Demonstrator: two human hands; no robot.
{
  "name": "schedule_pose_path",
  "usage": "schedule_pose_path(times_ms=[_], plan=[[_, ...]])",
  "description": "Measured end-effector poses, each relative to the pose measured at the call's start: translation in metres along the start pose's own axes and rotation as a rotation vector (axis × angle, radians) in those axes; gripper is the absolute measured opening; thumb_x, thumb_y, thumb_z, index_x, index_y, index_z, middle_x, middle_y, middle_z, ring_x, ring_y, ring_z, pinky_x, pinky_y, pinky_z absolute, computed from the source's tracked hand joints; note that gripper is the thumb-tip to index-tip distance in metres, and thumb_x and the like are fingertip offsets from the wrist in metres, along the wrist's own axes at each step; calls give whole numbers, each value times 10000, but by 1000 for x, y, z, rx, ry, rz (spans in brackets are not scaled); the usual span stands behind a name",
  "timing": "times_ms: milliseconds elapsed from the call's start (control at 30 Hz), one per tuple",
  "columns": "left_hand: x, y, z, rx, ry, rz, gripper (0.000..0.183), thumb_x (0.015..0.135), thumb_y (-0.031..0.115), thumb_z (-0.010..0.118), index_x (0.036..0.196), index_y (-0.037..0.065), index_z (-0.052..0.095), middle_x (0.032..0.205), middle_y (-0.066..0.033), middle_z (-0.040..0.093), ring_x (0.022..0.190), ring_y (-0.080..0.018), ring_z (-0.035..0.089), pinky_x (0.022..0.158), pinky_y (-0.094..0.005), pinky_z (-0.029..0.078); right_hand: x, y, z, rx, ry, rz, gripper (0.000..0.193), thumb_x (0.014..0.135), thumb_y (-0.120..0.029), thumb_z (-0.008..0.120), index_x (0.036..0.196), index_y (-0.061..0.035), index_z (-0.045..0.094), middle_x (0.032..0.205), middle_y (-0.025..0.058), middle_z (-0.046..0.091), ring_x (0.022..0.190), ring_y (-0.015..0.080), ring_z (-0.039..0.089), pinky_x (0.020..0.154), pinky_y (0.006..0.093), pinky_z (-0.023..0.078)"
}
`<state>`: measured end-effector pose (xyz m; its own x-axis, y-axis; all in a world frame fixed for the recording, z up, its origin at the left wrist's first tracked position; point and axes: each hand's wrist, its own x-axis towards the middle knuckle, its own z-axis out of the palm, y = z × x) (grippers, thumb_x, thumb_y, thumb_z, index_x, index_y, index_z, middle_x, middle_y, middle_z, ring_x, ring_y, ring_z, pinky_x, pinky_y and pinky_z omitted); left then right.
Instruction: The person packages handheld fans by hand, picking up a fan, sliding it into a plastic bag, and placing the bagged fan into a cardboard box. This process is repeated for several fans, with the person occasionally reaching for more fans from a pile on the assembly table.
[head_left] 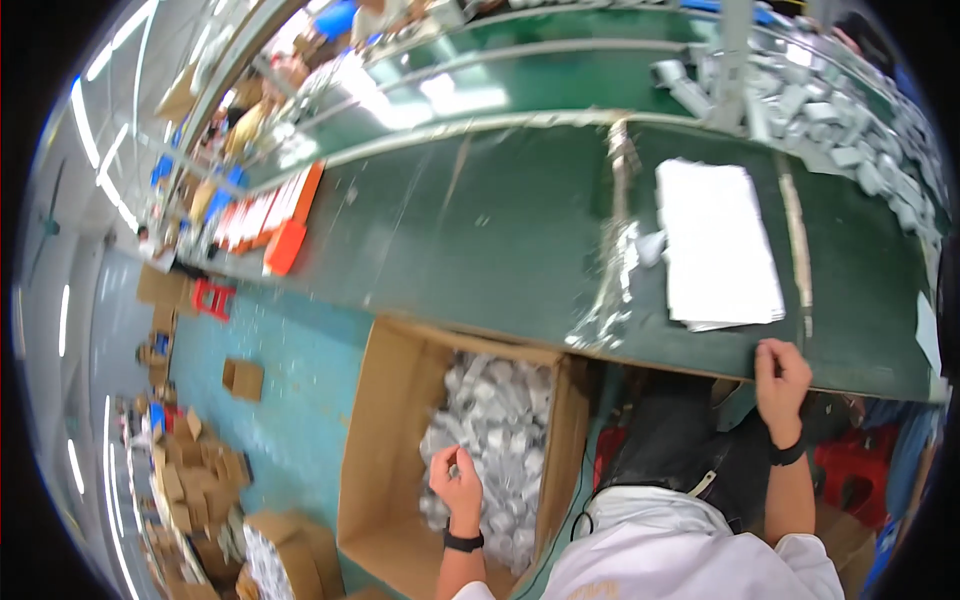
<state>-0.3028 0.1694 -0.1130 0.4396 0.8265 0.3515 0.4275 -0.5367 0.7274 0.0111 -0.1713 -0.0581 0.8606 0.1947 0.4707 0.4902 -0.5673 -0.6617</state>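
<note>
My left hand (457, 488) hovers over a large open cardboard box (385, 450), its fingers curled and pinched together. Whatever it may hold blends with the small grey-white plastic parts (500, 420) heaped inside the box, so I cannot make it out. At the front edge of the green table my right hand (782, 382) is closed, thumb against curled fingers; anything in it is hidden. Beyond that hand lies a stack of white paper sheets (722, 245), with one small grey-white part (650, 248) touching its left side.
More grey parts (845, 130) are piled at the far right behind a metal post (735, 70). Orange trays (265, 215) stand at the table's left end. On the floor are a small cardboard box (243, 379), a red stool (212, 298) and stacked cartons (200, 470).
</note>
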Motion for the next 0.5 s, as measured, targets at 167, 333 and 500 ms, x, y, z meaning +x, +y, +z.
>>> schedule_pose_path(times_ms=[167,333,500], plan=[[65,131,74,-278,-101,416,79,857,-42,593,934,-33,600,906,-78,601,760,-140,561,692,-253,464,2,-5,-5,85,28,-11,35,815,-40,666,835,-11,666,658,77,574,520,163,527,485,282,405],[91,200,171,-519,-210,299,79,891,10,594,960,-24,612,894,-62,619,757,-112,556,676,-228,451,2,-3,-16,232,6,39,48,785,-50,691,826,-34,673,678,89,605,542,207,584,508,303,464],[81,221,222,-348,-242,288,101,880,96,638,903,-2,649,795,-23,620,684,-87,526,614,-228,427,5,2,-34,439,-82,172,119,817,-84,692,926,-36,687,726,67,640,584,159,610,533,268,485]])
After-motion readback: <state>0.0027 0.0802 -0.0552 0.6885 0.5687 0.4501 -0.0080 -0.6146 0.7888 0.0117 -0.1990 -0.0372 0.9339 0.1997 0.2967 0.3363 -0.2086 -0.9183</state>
